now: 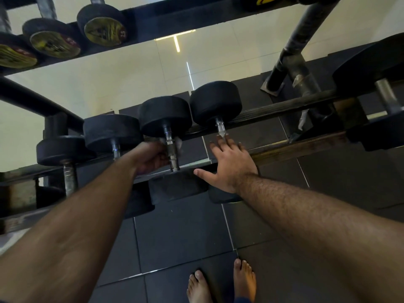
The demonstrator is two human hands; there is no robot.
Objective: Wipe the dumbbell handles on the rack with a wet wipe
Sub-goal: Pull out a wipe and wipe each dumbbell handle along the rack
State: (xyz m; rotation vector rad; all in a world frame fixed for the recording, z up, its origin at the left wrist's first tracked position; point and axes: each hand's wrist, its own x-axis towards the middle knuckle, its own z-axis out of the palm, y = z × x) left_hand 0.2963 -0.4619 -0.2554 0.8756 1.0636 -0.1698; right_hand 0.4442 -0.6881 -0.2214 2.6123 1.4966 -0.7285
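Several black rubber-headed dumbbells lie across the two rails of the lower rack point(284, 109). My left hand point(150, 158) grips the steel handle point(171, 149) of the middle dumbbell from the left, and bits of a white wet wipe point(179, 143) show behind the bar by my fingers. My right hand point(229, 165) is open with straight fingers and lies over the handle point(220, 126) of the neighbouring dumbbell to the right, hiding most of that bar. Further left, two more dumbbell handles point(115, 148) show.
An upper shelf carries dumbbells with yellow end labels point(103, 32) at the top left. A slanted rack post point(293, 62) stands at the right, beside a larger dumbbell point(384, 97). Dark floor mats point(181, 237) lie below, with my bare feet point(220, 283) at the bottom.
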